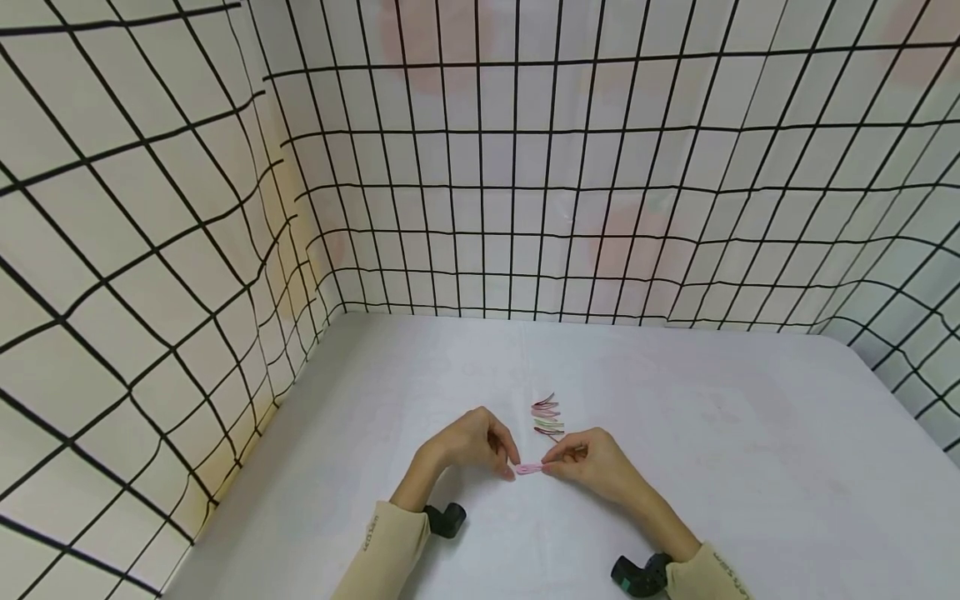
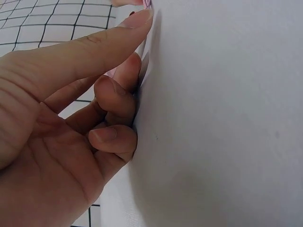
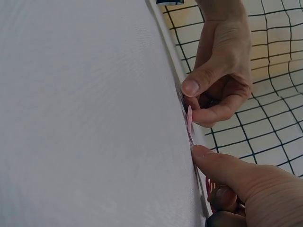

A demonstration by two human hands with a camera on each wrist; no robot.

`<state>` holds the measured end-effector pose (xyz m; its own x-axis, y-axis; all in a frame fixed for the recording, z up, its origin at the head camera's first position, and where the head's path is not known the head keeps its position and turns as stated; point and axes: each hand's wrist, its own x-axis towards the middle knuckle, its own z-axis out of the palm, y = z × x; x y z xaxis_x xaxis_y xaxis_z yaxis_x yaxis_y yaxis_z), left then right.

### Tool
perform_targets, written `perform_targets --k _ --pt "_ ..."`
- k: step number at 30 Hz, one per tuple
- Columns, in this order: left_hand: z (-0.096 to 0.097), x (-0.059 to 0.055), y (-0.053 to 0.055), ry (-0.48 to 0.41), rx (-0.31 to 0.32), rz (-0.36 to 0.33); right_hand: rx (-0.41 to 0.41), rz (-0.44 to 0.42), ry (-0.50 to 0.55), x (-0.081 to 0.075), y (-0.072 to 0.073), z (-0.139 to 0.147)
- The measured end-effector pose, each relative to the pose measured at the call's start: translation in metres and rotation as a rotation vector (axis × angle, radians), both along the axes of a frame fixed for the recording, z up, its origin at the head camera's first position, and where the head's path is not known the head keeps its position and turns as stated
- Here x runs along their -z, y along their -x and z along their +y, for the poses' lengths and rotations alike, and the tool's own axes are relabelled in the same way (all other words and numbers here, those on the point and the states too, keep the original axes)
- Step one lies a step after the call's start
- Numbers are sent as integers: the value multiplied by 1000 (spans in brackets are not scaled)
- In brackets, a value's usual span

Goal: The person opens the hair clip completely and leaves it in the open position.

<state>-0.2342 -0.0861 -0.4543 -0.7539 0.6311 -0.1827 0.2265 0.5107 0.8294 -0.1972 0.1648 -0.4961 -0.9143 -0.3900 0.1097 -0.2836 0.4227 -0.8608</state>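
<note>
A slim pink looped piece that looks like a snap hair clip lies low over the white table between both hands. My right hand pinches its right end between thumb and index finger. My left hand is at the other end, thumb and index finger slightly apart around its tip. In the right wrist view the clip stands edge-on near the left index fingertip; whether they touch I cannot tell. The left hand's other fingers are bent against the table. Behind the hands lie several similar thin clips in red, pink and green.
A white cloth covers the table. Black wire grid panels with white sheeting behind rise along the back and both sides. A black device sits on the left wrist and another on the right.
</note>
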Motion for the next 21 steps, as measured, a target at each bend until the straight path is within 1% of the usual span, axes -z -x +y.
perform_targets --k 6,11,21 --pt "1 0 0 9 -6 24 15 -10 -22 1 0 -1" --pt "3 0 0 7 -9 24 26 -21 -31 -1 -1 -1" --pt "5 2 0 22 -16 43 35 -46 -23 -1 -1 -1"
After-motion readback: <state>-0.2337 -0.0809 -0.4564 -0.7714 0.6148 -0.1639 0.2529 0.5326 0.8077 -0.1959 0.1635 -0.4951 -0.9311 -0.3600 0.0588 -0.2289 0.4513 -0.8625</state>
